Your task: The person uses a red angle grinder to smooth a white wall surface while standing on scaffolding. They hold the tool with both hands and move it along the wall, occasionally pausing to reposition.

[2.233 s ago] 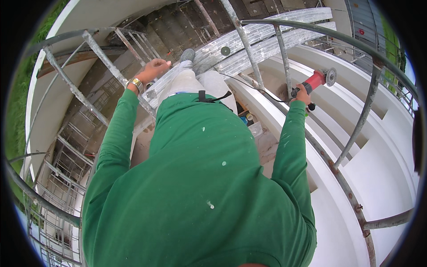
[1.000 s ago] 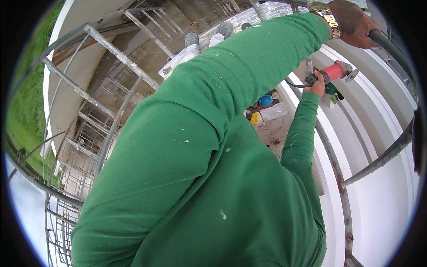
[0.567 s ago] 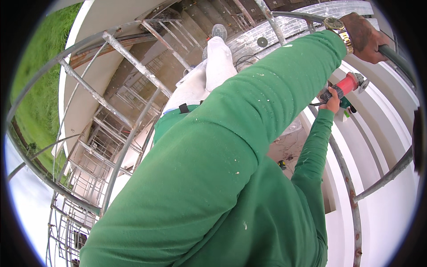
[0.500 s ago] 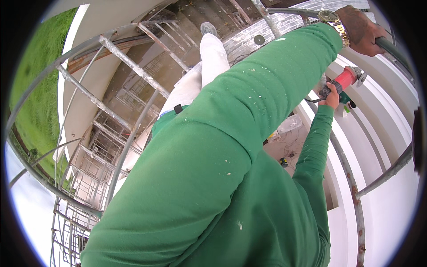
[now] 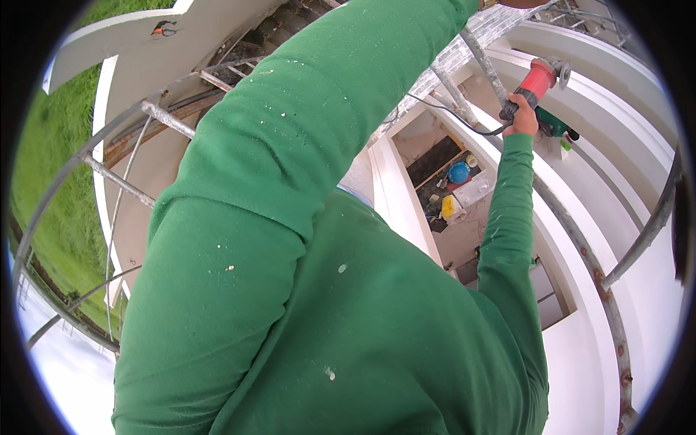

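My right hand is closed round the black grip of a red angle grinder. Its disc faces the stepped white ledges, and I cannot tell whether it spins or touches them. From the grip's rear, a dark cable curves off to the left. Just beyond my wrist a green power tool rests by the ledge. My left arm stretches across to the upper edge. Only a sliver of my left hand shows there; its fingers are out of the picture.
Grey scaffold tubes curve round me on both sides. Through an opening below lie a blue helmet, a yellow item and a whitish flat box. A speckled plank stands at the top; grass lies far left.
My left hand, earlier closed on a grey rail, has gone up almost out of view. The grinder in my right hand sits higher and further left. The view has shifted, showing more of the opening below.
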Demonstrator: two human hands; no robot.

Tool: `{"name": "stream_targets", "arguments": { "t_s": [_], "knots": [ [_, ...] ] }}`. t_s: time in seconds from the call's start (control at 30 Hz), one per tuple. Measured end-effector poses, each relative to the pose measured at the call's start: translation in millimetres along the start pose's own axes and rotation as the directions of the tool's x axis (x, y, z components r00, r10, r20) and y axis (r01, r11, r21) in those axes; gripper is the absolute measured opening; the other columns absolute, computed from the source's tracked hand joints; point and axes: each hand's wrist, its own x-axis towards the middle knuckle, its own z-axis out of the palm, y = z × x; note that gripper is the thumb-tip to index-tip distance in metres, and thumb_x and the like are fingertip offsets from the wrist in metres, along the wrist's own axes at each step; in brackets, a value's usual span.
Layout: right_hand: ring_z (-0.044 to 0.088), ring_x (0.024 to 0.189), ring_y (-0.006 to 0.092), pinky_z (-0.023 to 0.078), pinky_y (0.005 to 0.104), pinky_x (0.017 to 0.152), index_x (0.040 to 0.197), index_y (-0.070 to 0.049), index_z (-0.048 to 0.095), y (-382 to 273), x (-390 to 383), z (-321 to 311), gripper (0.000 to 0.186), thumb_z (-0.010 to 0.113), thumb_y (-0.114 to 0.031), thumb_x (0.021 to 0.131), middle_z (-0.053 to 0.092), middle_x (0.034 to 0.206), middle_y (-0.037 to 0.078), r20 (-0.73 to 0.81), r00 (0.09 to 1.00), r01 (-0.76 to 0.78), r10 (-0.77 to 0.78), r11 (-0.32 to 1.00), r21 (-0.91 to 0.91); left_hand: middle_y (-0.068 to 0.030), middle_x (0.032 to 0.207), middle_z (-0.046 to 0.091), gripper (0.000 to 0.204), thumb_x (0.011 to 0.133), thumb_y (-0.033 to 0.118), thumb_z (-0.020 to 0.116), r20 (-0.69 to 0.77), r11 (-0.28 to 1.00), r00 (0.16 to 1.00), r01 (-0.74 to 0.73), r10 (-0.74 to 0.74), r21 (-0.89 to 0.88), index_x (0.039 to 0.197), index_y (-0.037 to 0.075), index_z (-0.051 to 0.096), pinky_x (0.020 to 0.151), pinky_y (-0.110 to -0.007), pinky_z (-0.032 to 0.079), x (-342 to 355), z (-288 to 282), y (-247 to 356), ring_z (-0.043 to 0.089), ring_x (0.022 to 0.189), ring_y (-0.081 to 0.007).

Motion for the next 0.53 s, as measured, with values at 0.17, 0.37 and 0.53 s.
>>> {"name": "stream_targets", "arguments": {
  "t_s": [0.17, 0.37, 0.53],
  "knots": [
    [0.062, 0.057, 0.0173, 0.047, 0.0316, 0.048, 0.089, 0.001, 0.073, 3, 6, -1, 0.023, 0.079, -0.011, 0.070, 0.068, 0.080, 0.007, 0.049, 0.999, -0.019, 0.017, 0.999, 0.048, -0.0210, 0.077, 0.068, 0.025, 0.085, 0.030, 0.071, 0.054, 0.982, 0.998, 0.000, -0.010, 0.188, 0.099, 0.009, 0.068, 0.065, -0.051, 0.053, -1, 2, -15, 0.068, 0.076, -0.0442],
    [0.062, 0.057, 0.0179, 0.046, 0.0304, 0.046, 0.088, -0.001, 0.070, 4, 6, -4, 0.019, 0.076, -0.010, 0.072, 0.068, 0.078, 0.006, 0.091, 0.993, -0.082, 0.075, 0.993, 0.087, -0.0177, 0.076, 0.069, 0.019, 0.084, 0.030, 0.070, 0.017, 0.994, 1.000, -0.004, 0.002, 0.105, 0.093, 0.013, 0.067, 0.066, -0.051, 0.055, -6, 4, -10, 0.069, 0.074, -0.0412],
    [0.065, 0.059, 0.0211, 0.049, 0.0330, 0.047, 0.104, 0.002, 0.065, 3, 9, -7, 0.038, 0.077, -0.010, 0.071, 0.068, 0.085, 0.009, 0.197, 0.974, -0.144, 0.112, 0.977, 0.158, -0.0188, 0.081, 0.071, 0.028, 0.082, 0.027, 0.070, 0.148, 0.976, 0.983, 0.073, -0.105, 0.204, 0.106, 0.013, 0.066, 0.074, -0.052, 0.057, -4, -8, -3, 0.071, 0.078, -0.0413]
  ]
}}
